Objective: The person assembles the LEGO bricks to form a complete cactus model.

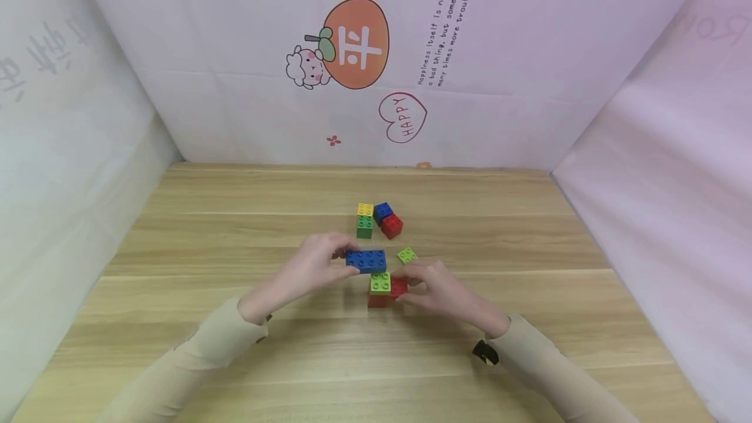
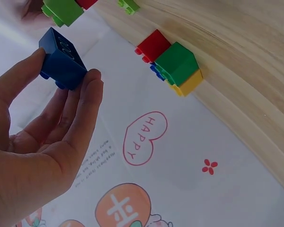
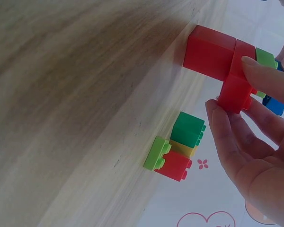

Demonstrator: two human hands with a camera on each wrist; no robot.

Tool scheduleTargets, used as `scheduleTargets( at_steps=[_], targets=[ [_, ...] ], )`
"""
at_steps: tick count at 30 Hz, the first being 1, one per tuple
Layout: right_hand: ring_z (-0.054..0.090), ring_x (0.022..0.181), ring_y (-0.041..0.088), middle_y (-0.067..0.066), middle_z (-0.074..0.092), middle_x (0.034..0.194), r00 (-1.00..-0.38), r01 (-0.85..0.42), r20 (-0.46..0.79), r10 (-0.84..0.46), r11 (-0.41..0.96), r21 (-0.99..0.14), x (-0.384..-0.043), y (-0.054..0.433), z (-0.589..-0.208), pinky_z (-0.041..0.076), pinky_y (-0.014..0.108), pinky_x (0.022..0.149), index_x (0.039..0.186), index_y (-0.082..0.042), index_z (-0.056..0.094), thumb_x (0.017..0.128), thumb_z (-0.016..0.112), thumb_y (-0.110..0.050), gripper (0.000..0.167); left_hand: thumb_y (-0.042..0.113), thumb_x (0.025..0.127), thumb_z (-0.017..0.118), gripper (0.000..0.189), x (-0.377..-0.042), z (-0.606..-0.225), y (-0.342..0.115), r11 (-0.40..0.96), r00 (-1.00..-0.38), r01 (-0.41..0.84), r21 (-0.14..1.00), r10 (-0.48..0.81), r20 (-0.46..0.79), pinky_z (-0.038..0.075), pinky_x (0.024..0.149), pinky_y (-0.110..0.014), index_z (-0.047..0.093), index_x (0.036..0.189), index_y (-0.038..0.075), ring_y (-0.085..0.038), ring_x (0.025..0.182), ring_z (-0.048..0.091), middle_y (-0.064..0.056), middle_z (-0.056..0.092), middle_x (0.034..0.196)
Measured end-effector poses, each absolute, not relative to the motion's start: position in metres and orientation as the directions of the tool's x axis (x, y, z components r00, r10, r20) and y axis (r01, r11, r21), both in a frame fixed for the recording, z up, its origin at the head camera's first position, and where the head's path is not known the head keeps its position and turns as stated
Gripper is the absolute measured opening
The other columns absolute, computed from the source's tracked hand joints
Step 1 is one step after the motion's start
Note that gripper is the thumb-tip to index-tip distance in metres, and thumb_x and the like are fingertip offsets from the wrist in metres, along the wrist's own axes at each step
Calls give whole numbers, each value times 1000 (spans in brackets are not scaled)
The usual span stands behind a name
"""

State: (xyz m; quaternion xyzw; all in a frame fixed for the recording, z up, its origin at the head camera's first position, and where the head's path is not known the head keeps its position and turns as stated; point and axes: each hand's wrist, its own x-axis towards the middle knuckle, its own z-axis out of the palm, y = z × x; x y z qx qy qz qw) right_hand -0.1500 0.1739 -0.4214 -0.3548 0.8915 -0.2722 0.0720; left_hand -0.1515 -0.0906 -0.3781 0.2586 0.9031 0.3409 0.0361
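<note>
A long blue building brick [image 1: 367, 261] is pinched between the thumb and fingers of my left hand [image 1: 314, 273]. It hangs just above and behind a small stack, and its studs face up in the head view. The stack has a red brick [image 3: 210, 53] at the bottom, a flatter red brick [image 3: 236, 85] above it jutting to the right, and a lime green brick [image 1: 380, 283] on top. My right hand [image 1: 440, 292] grips the jutting end of the flatter red brick. Whether the blue brick touches the lime one I cannot tell.
Behind the hands stand a yellow brick [image 1: 365, 209], a green brick [image 1: 365, 227], a blue brick [image 1: 383, 211] and a red brick [image 1: 392, 226]. A thin lime green brick [image 1: 407, 255] lies beyond the right hand. White printed cloth [image 1: 247, 116] walls the wooden table [image 1: 235, 201].
</note>
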Motion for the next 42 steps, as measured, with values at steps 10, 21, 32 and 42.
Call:
scheduleTargets(
  at_steps=[10,21,32,42],
  targets=[
    [73,94,15,8,75,111,-729,-602,84,-679,578,-551,-149,175,-422,62,29,82,117,-6,70,84,79,-13,35,12,82,80,29,-146,-380,-87,613,-839,482,626,529,127,62,80,-28,72,108,5,-16,91,69,-9,73,108],
    [73,97,17,9,74,115,-730,-587,65,-681,576,-569,-150,175,-421,62,31,83,119,-7,69,84,79,-12,37,14,83,79,28,-143,-381,-86,619,-828,478,623,554,84,59,78,-23,72,109,6,-12,88,66,-7,73,106],
    [73,98,16,8,74,116,-727,-585,58,-684,573,-574,-150,175,-420,62,30,84,120,-8,69,85,78,-13,37,15,84,79,30,-143,-382,-85,613,-815,475,631,577,54,61,86,-37,71,112,7,-16,94,68,-8,73,109],
    [72,100,17,7,74,116,-734,-582,51,-677,588,-562,-150,175,-420,62,29,85,119,-10,69,84,79,-13,36,9,84,77,32,-144,-386,-84,589,-804,475,654,593,50,61,87,-38,68,114,6,-20,99,70,-10,73,112]
  ],
)
